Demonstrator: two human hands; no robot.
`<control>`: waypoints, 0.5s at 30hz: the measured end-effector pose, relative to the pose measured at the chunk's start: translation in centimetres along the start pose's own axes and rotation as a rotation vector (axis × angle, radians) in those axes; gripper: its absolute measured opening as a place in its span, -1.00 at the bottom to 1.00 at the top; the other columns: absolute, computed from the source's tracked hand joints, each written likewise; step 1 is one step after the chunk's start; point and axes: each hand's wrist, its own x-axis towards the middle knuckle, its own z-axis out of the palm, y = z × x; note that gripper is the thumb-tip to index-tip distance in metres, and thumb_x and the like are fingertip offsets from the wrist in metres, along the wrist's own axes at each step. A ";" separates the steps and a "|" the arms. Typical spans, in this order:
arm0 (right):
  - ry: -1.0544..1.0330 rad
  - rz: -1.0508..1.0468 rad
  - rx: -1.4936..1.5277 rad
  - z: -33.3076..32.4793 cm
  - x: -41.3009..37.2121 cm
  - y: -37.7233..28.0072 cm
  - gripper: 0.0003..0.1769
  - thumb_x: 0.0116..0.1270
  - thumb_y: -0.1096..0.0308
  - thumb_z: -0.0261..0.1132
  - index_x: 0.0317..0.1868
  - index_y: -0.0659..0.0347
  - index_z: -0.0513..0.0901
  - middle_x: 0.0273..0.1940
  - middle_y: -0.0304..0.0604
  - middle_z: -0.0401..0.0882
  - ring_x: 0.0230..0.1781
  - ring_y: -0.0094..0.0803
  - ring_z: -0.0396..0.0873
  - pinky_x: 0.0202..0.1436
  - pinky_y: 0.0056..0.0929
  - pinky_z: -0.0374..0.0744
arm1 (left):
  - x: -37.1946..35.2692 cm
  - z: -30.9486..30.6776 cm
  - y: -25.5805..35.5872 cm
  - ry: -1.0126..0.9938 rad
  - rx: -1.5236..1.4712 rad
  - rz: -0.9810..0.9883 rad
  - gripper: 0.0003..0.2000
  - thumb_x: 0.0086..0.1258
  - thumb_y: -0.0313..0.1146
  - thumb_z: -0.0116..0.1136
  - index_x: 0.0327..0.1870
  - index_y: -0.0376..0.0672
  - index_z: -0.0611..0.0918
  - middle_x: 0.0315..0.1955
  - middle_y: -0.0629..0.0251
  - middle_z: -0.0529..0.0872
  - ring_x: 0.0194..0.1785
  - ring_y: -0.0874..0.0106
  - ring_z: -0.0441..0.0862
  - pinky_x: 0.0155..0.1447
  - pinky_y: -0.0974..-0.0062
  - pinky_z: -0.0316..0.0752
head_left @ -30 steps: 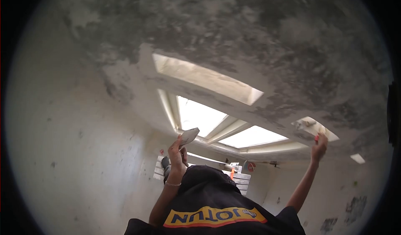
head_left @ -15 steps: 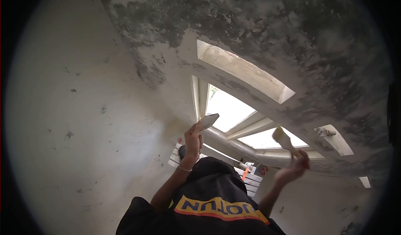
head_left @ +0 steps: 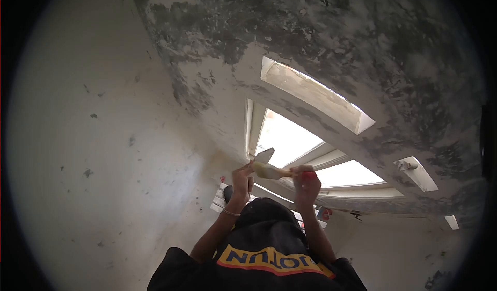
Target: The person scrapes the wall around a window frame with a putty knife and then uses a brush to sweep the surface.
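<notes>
My left hand [head_left: 242, 183], a band on its wrist, is raised and closed around a flat putty knife [head_left: 265, 155] with a pale grey blade. Facing it, my right hand [head_left: 306, 185] grips a second tool, a scraper [head_left: 273, 172] with a pale, yellowish blade and some red at the handle end. The scraper's blade end points left and overlaps the left putty knife. It appears to touch it, though blur hides the exact contact. Both tools are in front of the bright window [head_left: 290, 133].
Overhead, the ceiling [head_left: 321, 27] has dark grey patches and pale filler, with a long recessed opening [head_left: 313, 94] and a smaller one [head_left: 420, 174]. A pale, spotted wall [head_left: 103, 151] stands on the left. Below is a white slatted platform [head_left: 220, 198].
My right hand has swung left and inward, bringing its scraper against or over the left putty knife. My left hand has stayed nearly in place. The view has shifted slightly.
</notes>
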 end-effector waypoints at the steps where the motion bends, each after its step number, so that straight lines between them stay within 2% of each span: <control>1: -0.048 -0.012 -0.041 0.6 0.1 -0.1 -0.92 0.31 0.67 0.24 -0.33 0.35 0.55 -0.27 -0.10 0.64 -0.18 -0.38 0.65 -0.11 -0.41 0.66 | 0.2 -0.2 -0.4 -0.022 0.029 -0.022 -0.60 0.48 -0.19 0.17 0.04 -0.45 0.64 -0.37 0.18 0.77 -0.84 0.69 0.10 -0.77 0.65 -0.07; 2: -0.049 -0.011 -0.046 0.8 0.7 0.4 -0.92 0.31 0.67 0.24 -0.33 0.35 0.55 -0.27 -0.10 0.64 -0.18 -0.38 0.65 -0.11 -0.41 0.66 | 0.1 -0.1 -0.3 -0.024 0.025 -0.026 -0.60 0.48 -0.19 0.17 0.04 -0.45 0.64 -0.37 0.18 0.77 -0.84 0.69 0.10 -0.77 0.65 -0.07; 4: 0.225 0.034 -0.166 1.0 2.3 2.7 -0.93 0.30 0.67 0.25 -0.28 0.34 0.55 -0.27 -0.09 0.63 -0.19 -0.37 0.65 -0.13 -0.41 0.67 | 0.0 0.2 0.4 0.042 0.115 -0.002 -0.62 0.49 -0.15 0.16 0.01 -0.36 0.67 -0.69 0.50 0.51 -0.85 0.70 0.03 -0.74 0.62 -0.07; 5: 0.216 -0.225 -0.357 0.5 3.2 2.7 -0.97 0.39 0.61 0.21 -0.21 0.33 0.57 -0.22 -0.13 0.60 -0.16 -0.44 0.60 -0.06 -0.47 0.60 | 0.3 0.1 0.3 0.044 0.105 0.011 -0.62 0.49 -0.15 0.16 0.01 -0.36 0.67 -0.69 0.50 0.51 -0.85 0.70 0.03 -0.74 0.62 -0.07; 6: 0.281 -0.089 -0.106 0.7 3.0 2.5 -0.98 0.40 0.59 0.23 -0.20 0.31 0.57 -0.20 -0.14 0.60 -0.14 -0.44 0.60 -0.11 -0.49 0.62 | 0.7 -0.3 -0.1 0.074 0.238 0.111 -0.64 0.48 -0.16 0.18 -0.03 -0.35 0.70 -0.70 0.53 0.48 -0.80 0.73 0.08 -0.69 0.62 -0.02; 7: 0.207 -0.039 -0.008 0.5 2.8 2.1 -0.98 0.39 0.57 0.24 -0.20 0.30 0.57 -0.20 -0.15 0.60 -0.13 -0.43 0.61 -0.12 -0.49 0.63 | 0.9 -0.6 -0.6 0.105 0.374 0.204 -0.66 0.47 -0.17 0.19 -0.06 -0.33 0.73 -0.71 0.56 0.46 -0.75 0.75 0.12 -0.65 0.62 0.03; 8: 0.139 0.018 0.086 0.5 2.6 1.0 -0.97 0.39 0.56 0.25 -0.19 0.29 0.58 -0.20 -0.16 0.60 -0.11 -0.43 0.62 -0.13 -0.50 0.63 | 0.9 -1.2 -1.0 0.106 0.374 0.204 -0.66 0.47 -0.17 0.19 -0.06 -0.33 0.73 -0.71 0.56 0.46 -0.75 0.75 0.12 -0.65 0.62 0.03; 10: -0.011 0.048 0.066 1.8 1.7 0.1 -0.97 0.39 0.54 0.25 -0.19 0.29 0.57 -0.20 -0.16 0.60 -0.13 -0.43 0.63 -0.13 -0.48 0.63 | 1.2 -1.8 -1.3 0.041 0.580 0.371 -0.71 0.44 -0.21 0.21 -0.11 -0.29 0.75 -0.66 0.55 0.52 -0.58 0.75 0.31 -0.50 0.58 0.21; 12: 0.044 0.016 0.029 1.9 2.3 3.3 -0.98 0.40 0.54 0.24 -0.19 0.29 0.58 -0.21 -0.17 0.62 -0.19 -0.46 0.62 -0.16 -0.49 0.63 | 0.5 -1.1 -0.6 0.063 0.555 0.384 -0.72 0.44 -0.22 0.21 -0.12 -0.30 0.75 -0.65 0.52 0.55 -0.51 0.72 0.36 -0.43 0.55 0.26; 14: 0.166 -0.181 -0.444 1.0 4.2 4.9 -0.87 0.31 0.69 0.21 -0.23 0.27 0.55 -0.25 -0.10 0.61 -0.21 -0.40 0.62 -0.18 -0.44 0.68 | -0.4 -0.7 0.3 0.107 0.516 0.401 -0.73 0.44 -0.24 0.20 -0.13 -0.31 0.74 -0.63 0.49 0.58 -0.44 0.70 0.40 -0.36 0.53 0.32; 15: 0.255 0.001 -0.166 1.1 3.9 4.7 -0.88 0.34 0.66 0.19 -0.20 0.27 0.54 -0.24 -0.09 0.60 -0.21 -0.39 0.61 -0.12 -0.41 0.67 | -0.7 -1.0 1.0 0.129 0.632 0.393 -0.71 0.46 -0.21 0.17 -0.10 -0.28 0.73 -0.57 0.29 0.65 -0.43 0.65 0.47 -0.33 0.47 0.37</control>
